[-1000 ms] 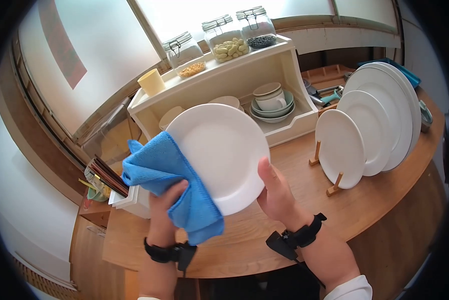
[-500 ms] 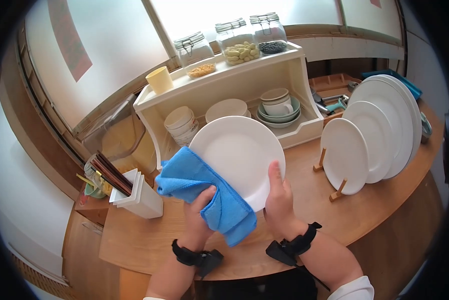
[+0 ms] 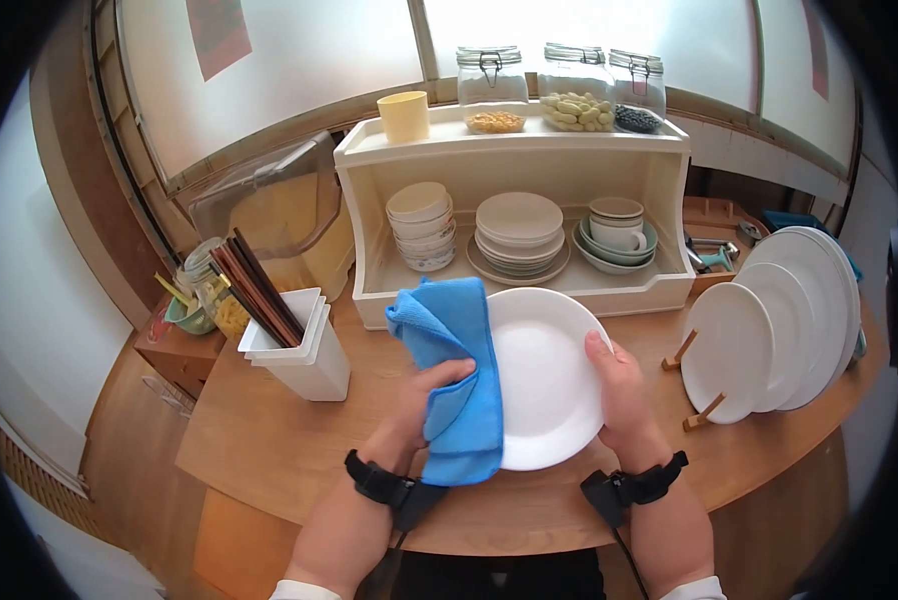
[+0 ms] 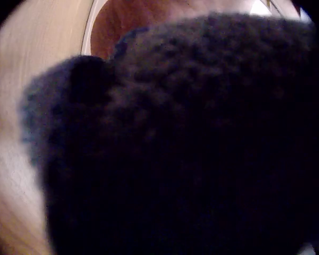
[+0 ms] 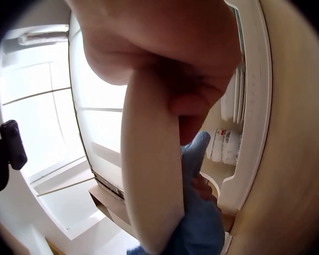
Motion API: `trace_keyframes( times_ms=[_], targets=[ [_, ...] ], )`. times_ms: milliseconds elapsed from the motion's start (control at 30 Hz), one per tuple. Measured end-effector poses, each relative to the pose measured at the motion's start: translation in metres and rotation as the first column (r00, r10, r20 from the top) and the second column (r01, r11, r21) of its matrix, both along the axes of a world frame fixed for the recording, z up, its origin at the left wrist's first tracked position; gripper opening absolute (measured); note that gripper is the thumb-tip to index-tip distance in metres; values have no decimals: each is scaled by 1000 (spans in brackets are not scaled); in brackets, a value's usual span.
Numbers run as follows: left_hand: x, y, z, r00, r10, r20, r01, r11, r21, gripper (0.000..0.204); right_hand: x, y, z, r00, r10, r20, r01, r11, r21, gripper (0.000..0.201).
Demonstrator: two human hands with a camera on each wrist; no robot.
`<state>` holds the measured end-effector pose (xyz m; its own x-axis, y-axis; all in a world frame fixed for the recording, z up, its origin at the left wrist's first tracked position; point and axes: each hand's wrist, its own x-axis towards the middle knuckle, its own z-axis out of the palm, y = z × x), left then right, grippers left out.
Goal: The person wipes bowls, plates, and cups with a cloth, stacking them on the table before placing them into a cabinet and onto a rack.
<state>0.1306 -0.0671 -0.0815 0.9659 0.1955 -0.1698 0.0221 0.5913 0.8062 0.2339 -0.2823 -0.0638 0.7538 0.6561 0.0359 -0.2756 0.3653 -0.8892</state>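
Note:
A round white plate (image 3: 551,380) is held up over the table, its face toward the head camera. My right hand (image 3: 624,395) grips its right rim, thumb on the face; the right wrist view shows fingers curled behind the plate (image 5: 151,159). A folded blue cloth (image 3: 466,405) covers the plate's left edge. My left hand (image 3: 419,405) pinches cloth and plate edge together, thumb on top and the other fingers hidden. In the left wrist view, dark, blurred cloth (image 4: 191,138) fills most of the picture.
Behind the plate stands a cream shelf (image 3: 514,148) with stacked bowls (image 3: 424,230), plates (image 3: 519,225) and a cup (image 3: 619,235), with glass jars (image 3: 577,95) on top. White plates (image 3: 729,350) stand in a wooden rack (image 3: 704,412) on the right. Chopsticks (image 3: 254,290) fill a white holder (image 3: 314,360) at left.
The head view has levelled and swung left. Both hands have brought the plate and cloth lower, so the shelf's plate stack shows above them. Both hands keep their grips.

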Motion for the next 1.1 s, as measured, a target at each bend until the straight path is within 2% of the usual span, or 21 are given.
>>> trace_keyframes(
  times_ms=[67,100,167,233,300,400,500,533,600,633,667,700,733,767,800,833,867,900,967,1033,1100],
  targets=[
    [6,-13,-2,995,81,58,-79,996,-36,42,-4,6,-8,972,-211,106,207,977,46,43],
    [8,-20,0,982,158,107,-152,986,-68,45,-9,10,-10,972,-207,114,204,978,42,43],
    [4,-34,7,968,171,184,-161,985,-67,48,-20,20,-10,877,-458,146,431,884,180,43],
    [-1,-51,11,950,258,174,-230,959,-165,45,-23,22,-7,875,-476,91,455,871,187,44],
    [-1,-59,2,950,240,198,-198,957,-212,48,-19,21,-8,870,-492,33,477,857,193,44],
    [-3,-60,-1,978,105,181,-87,990,-107,50,-4,13,-14,923,-380,55,368,917,151,44],
    [-1,-41,-1,985,66,157,-34,980,-195,51,-4,13,-12,936,-339,93,328,938,112,42],
    [0,-38,3,983,84,164,-49,977,-205,51,-10,15,-8,924,-361,127,349,931,108,40],
    [-2,-29,13,920,326,217,-312,945,-99,50,-18,14,0,918,-361,165,349,932,98,37],
    [-3,-24,14,913,346,217,-329,938,-107,50,-18,9,3,930,-332,161,322,943,87,36],
    [-4,-18,14,876,414,246,-461,870,177,50,-18,7,5,939,-306,155,297,952,76,34],
    [-6,-14,14,836,466,290,-549,711,440,49,-19,7,4,943,-291,160,283,957,69,34],
    [-9,-11,15,854,441,276,-517,660,546,48,-20,7,3,940,-287,185,280,958,62,34],
    [-11,-12,16,851,447,275,-521,659,542,48,-21,6,2,935,-288,209,282,958,57,33],
    [-12,-14,19,765,377,523,-634,291,717,51,-22,6,0,935,-285,210,280,959,55,33],
    [-14,-19,23,680,194,707,-697,-127,706,54,-24,5,-1,924,-301,235,292,954,73,34],
    [-20,-29,34,742,179,646,-638,-108,762,63,-25,4,-2,912,-318,260,305,948,91,35],
    [-23,-36,39,741,180,647,-640,-105,762,63,-27,5,0,911,-318,262,306,948,89,35],
    [-25,-46,41,837,-23,546,-538,-210,816,68,-32,8,4,847,-479,228,444,876,191,37],
    [-23,-58,35,838,-104,536,-546,-177,819,70,-25,5,5,829,-526,189,492,848,198,37],
    [-26,-69,33,847,-310,432,-469,-53,881,69,-19,1,8,806,-572,150,540,816,205,37]
  ],
)
